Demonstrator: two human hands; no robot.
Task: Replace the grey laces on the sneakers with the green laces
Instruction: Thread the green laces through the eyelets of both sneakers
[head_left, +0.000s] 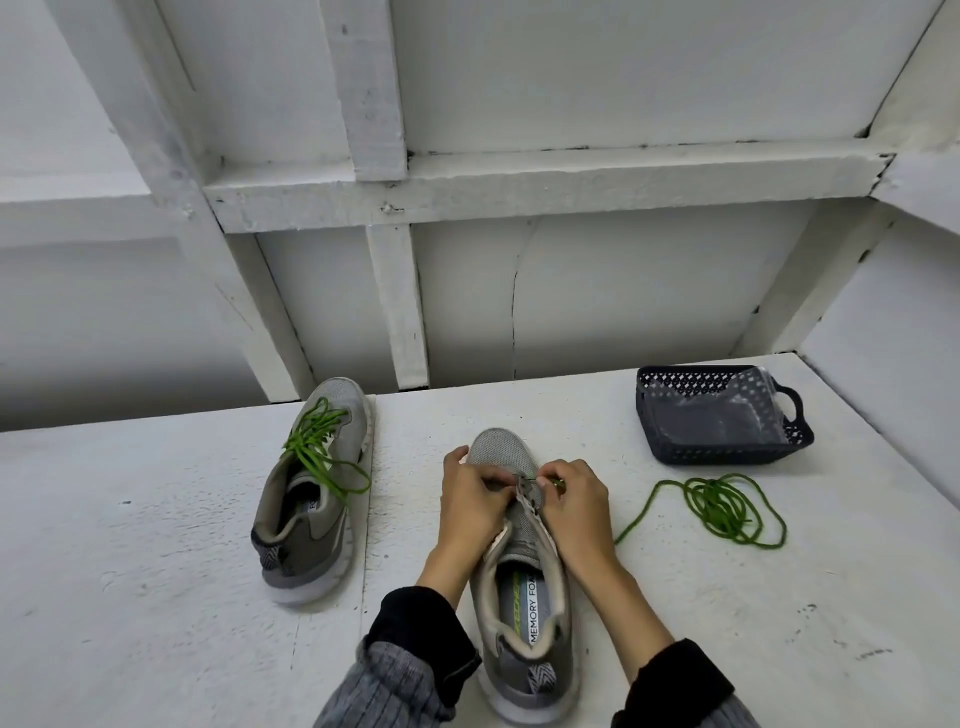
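At centre, near edge: my left hand (470, 499) & right hand (574, 501) pinch bright green cord lace (719, 512) at unlaced grey mesh sneaker (524, 571) front eyelets; fingers curled tight.

A white table (156, 519) is seen, and its painted top is marked with small scuffs and chips. A dark plastic basket (722, 415) is set on the far right part of the table. Its sides are full of small holes, and a handle is seen on its right end. A clear plastic bag (714, 421) is kept inside the basket. Behind the table, a white wall (571, 291) is seen. It is crossed by thick white painted beams (519, 182), and a thin crack is seen running down one panel.
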